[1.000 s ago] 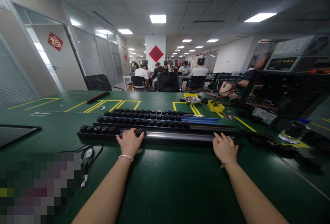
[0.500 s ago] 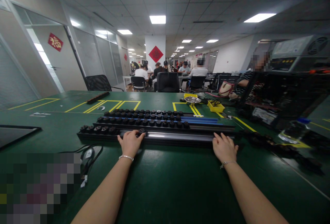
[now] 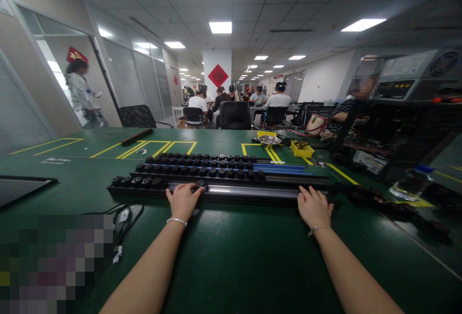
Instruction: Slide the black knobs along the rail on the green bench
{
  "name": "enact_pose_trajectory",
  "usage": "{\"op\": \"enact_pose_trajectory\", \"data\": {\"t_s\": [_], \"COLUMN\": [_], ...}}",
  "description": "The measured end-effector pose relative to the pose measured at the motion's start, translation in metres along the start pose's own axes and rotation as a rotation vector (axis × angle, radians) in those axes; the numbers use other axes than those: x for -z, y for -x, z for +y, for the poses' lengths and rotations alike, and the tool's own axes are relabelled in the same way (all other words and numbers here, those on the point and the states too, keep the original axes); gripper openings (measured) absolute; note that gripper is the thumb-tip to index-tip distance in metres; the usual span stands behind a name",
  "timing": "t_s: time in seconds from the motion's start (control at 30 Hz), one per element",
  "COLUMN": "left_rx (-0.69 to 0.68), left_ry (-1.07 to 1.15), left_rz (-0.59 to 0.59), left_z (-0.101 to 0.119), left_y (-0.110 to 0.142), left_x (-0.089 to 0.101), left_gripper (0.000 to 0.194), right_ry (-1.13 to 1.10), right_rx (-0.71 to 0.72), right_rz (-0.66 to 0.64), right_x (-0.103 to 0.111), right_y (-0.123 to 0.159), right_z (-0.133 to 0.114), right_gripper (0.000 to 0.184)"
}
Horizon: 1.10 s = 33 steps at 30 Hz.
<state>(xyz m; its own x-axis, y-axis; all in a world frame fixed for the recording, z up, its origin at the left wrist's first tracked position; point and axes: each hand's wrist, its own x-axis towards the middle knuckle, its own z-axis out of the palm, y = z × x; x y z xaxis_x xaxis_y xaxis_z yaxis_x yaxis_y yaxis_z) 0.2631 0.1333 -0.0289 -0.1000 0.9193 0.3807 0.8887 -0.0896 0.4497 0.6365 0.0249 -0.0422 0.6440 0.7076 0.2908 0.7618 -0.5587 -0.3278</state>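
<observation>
A long black track rail (image 3: 249, 191) lies across the green table in front of me, with several round black socket modules (image 3: 146, 182) on its left part and bare shiny track to the right. My left hand (image 3: 181, 199) curls over the rail at mid-left, its thumb against a black socket module (image 3: 201, 185) that is partly hidden by the fingers. On the right part of the rail, my right hand (image 3: 314, 208) grips the edge, with its fingertips over the top. Behind lie more rails, one with a blue strip (image 3: 283, 169), carrying rows of similar modules.
A metal bowl (image 3: 269, 140) and a yellow tray (image 3: 302, 150) stand at the back right. Further right are an opened equipment case (image 3: 390, 131) and a clear container (image 3: 411, 186). Cables (image 3: 126, 227) lie at left. A person (image 3: 82, 92) is by the doorway; others sit behind.
My left hand has shifted slightly right along the rail, and the module at its thumb moved with it. My right hand stays put. A person has appeared at the left doorway.
</observation>
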Motion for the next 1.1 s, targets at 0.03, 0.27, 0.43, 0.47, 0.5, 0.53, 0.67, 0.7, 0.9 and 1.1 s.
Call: {"op": "enact_pose_trajectory", "data": {"t_s": [0.03, 0.27, 0.43, 0.47, 0.5, 0.53, 0.67, 0.7, 0.9, 1.1], "left_rx": [-0.003, -0.046, -0.054, -0.053, -0.051, -0.048, -0.068, -0.076, -0.084, -0.094], "left_ry": [0.001, -0.011, -0.016, -0.019, -0.021, -0.023, -0.021, -0.018, -0.007, 0.005], "left_rz": [-0.001, 0.023, 0.018, 0.012, 0.007, 0.003, -0.002, -0.001, -0.006, -0.011], "left_z": [-0.0001, -0.0001, 0.0006, 0.0011, 0.0015, 0.002, 0.0039, 0.0043, 0.0052, 0.0042], "left_y": [0.0, 0.0016, 0.0018, 0.0018, 0.0018, 0.0019, 0.0032, 0.0036, 0.0046, 0.004], "left_x": [-0.0003, -0.0018, -0.0021, -0.0019, -0.0016, -0.0012, 0.0007, 0.0012, 0.0015, -0.0004], "left_gripper": [0.032, 0.032, 0.032, 0.031, 0.031, 0.031, 0.032, 0.032, 0.03, 0.031], "right_ry": [0.002, 0.004, 0.002, 0.002, 0.002, 0.001, -0.001, -0.003, -0.022, -0.015], "right_rx": [0.0, -0.003, -0.005, -0.006, -0.007, -0.007, -0.01, -0.009, -0.019, -0.017], "right_rz": [-0.008, -0.028, -0.037, -0.04, -0.043, -0.043, -0.002, 0.009, -0.002, -0.037], "right_x": [0.0005, 0.0043, 0.0052, 0.0053, 0.0052, 0.005, 0.0022, 0.0015, 0.0028, 0.0067], "right_y": [-0.0001, 0.0009, 0.0009, 0.0009, 0.0008, 0.0009, 0.0017, 0.0019, 0.0029, 0.0031], "right_z": [-0.0002, -0.0026, -0.0028, -0.0028, -0.0028, -0.0028, -0.0027, -0.0027, -0.0036, -0.005], "right_gripper": [0.052, 0.053, 0.053, 0.054, 0.054, 0.054, 0.052, 0.052, 0.052, 0.053]}}
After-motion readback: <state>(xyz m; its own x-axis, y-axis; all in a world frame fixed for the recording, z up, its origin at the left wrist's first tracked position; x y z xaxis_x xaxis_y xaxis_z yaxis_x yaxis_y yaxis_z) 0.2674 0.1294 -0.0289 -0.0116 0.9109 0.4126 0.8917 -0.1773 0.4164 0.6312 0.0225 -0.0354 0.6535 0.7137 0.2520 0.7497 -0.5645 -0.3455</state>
